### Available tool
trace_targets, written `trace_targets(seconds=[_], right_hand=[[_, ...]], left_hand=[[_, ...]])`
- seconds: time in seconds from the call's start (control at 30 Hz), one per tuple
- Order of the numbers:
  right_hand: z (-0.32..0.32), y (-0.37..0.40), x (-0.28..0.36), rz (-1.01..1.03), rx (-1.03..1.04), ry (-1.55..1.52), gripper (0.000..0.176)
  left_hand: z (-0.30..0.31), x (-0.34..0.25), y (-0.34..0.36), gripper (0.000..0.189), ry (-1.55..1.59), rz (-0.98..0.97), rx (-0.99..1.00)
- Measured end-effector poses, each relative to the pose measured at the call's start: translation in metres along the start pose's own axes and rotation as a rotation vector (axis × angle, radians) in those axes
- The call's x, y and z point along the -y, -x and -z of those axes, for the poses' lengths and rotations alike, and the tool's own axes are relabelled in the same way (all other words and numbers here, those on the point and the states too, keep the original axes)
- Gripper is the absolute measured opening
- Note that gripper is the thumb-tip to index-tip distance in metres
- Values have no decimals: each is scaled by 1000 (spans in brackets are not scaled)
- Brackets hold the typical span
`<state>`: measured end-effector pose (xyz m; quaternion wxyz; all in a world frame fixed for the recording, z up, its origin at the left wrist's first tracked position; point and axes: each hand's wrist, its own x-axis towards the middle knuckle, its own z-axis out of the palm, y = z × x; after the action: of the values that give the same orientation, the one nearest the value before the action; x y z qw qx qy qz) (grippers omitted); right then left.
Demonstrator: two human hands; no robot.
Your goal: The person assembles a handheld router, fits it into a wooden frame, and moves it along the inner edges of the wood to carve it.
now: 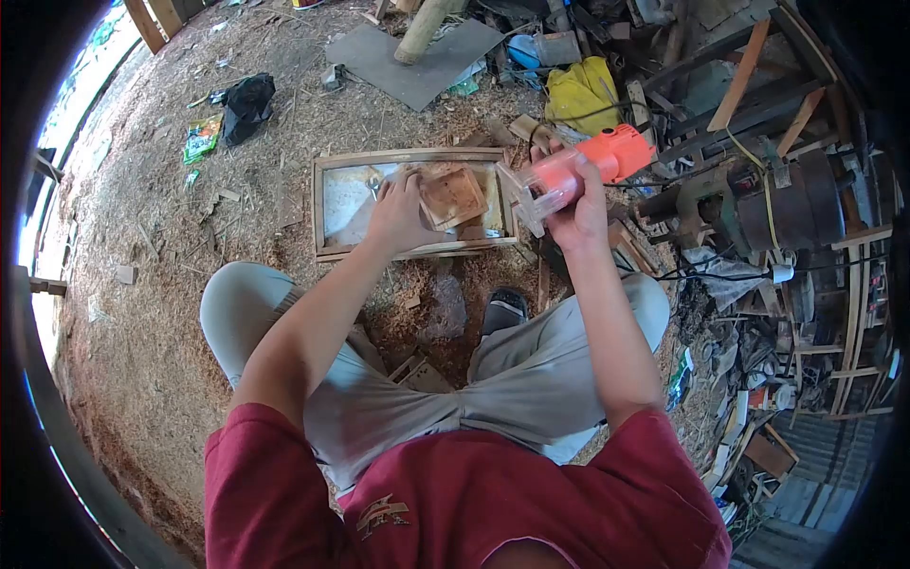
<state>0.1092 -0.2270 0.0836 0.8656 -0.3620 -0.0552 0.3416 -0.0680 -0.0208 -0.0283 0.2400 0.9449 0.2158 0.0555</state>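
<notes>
My right hand is wrapped round an orange trim router, held tilted with its clear plastic base toward the lower left. The router is just right of a shallow wood-framed tray. Over the tray reaches my left hand, its fingers spread and pointing down, the thumb apart at the near side. By its fingertips lies a small metal tool, partly covered by the hand. A square wooden piece with a raised rim rests in the tray beside the thumb.
Wood shavings cover the ground. A grey flat sheet with a log on it lies beyond the tray. At right are a yellow sack, a rusty machine, cables and scrap wood. A black plastic bag lies at left.
</notes>
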Motion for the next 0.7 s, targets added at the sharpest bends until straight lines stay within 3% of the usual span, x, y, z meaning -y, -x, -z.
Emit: trace_targets(seconds=[0.2,0.3,0.4,0.5,0.7], right_hand=[[5,-5,10,126,-31,64,48],[6,-3,18,188,18,21,40],[4,2,24,251,15,33,39],[2,8,29,309,37,77,39],[-6,20,28,396,131,164,43]], left_hand=[[29,-38,-11,114,383,-11,-4],[28,-55,-7,105,849,50,48],[33,-78,0,103,1233,-83,117],[41,-95,9,103,1370,-181,187],[55,-107,26,107,1327,-166,221]])
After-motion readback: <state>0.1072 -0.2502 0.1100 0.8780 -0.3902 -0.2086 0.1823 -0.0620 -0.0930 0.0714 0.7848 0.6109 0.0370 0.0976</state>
